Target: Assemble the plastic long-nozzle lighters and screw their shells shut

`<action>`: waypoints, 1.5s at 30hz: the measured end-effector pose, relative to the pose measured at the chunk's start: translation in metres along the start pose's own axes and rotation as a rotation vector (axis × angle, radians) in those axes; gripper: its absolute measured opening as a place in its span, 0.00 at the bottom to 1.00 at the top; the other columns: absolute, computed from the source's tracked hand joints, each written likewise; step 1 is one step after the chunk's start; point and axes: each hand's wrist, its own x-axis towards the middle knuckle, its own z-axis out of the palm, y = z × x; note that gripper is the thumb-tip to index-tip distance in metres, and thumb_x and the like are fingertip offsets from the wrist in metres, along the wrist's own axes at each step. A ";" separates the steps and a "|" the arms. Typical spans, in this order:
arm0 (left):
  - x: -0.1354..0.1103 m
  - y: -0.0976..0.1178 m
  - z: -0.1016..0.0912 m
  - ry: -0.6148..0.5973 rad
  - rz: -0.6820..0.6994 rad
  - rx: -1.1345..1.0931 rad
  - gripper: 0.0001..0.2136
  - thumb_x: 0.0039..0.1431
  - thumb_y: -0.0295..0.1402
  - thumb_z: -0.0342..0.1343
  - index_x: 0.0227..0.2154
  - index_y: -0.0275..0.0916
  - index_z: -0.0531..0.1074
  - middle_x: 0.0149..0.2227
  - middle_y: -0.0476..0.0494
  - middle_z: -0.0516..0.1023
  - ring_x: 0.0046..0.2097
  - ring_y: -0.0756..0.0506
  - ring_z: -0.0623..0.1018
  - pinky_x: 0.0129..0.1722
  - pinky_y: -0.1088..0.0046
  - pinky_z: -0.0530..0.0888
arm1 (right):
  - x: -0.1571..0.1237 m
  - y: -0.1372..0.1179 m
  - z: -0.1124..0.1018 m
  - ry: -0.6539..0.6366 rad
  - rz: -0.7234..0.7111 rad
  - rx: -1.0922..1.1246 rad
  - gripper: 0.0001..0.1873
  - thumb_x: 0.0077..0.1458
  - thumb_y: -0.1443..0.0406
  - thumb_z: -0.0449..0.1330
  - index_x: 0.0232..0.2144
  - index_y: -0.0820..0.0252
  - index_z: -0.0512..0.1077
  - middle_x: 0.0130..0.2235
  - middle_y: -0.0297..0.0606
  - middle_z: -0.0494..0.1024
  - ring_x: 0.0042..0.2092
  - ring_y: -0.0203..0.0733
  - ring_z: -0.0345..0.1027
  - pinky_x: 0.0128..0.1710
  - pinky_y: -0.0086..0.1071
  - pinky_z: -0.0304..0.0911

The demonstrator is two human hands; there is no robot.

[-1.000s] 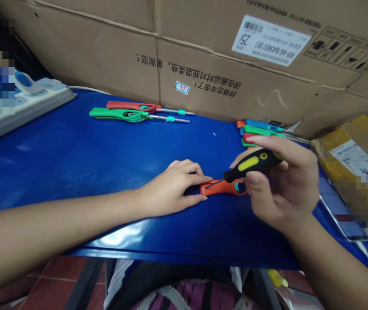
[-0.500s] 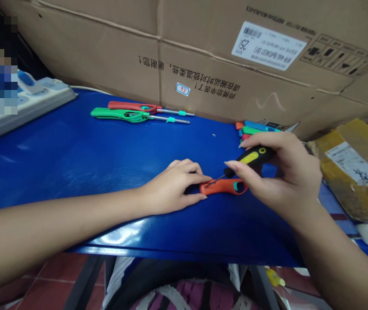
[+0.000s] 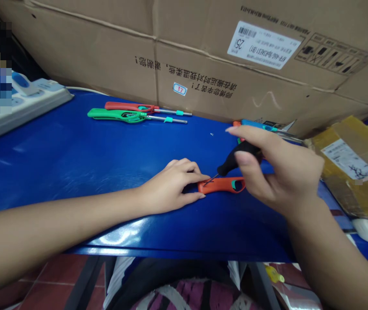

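Note:
An orange gas lighter [image 3: 221, 185] lies flat on the blue table, its butt end pinched between the thumb and fingers of my left hand [image 3: 174, 187]. A green trigger shows in its loop; whatever extends beyond the loop is hidden by my right hand. My right hand [image 3: 277, 168] holds a screwdriver [image 3: 232, 159] by its black handle, with thumb and forefinger partly lifted and the rest of the grip out of sight. The screwdriver slants down to the left, its thin tip meeting the lighter close to my left fingertips.
A red lighter [image 3: 122, 106] and a green lighter [image 3: 116, 115] lie at the back left. More lighters [image 3: 258, 125] are piled behind my right hand. A power strip [image 3: 42, 103] stands left, a large carton [image 3: 106, 51] behind, a taped parcel [image 3: 348, 172] right.
The screwdriver handle has turned: its yellow inlay no longer shows. My right thumb and forefinger have shifted on it. My left hand and the orange lighter keep their place.

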 end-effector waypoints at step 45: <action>0.000 0.001 0.000 -0.002 -0.005 -0.027 0.13 0.63 0.35 0.62 0.50 0.43 0.77 0.46 0.45 0.77 0.50 0.42 0.73 0.54 0.61 0.66 | -0.003 -0.009 0.000 -0.052 0.089 0.328 0.20 0.65 0.67 0.56 0.57 0.50 0.71 0.44 0.36 0.82 0.40 0.42 0.78 0.39 0.37 0.75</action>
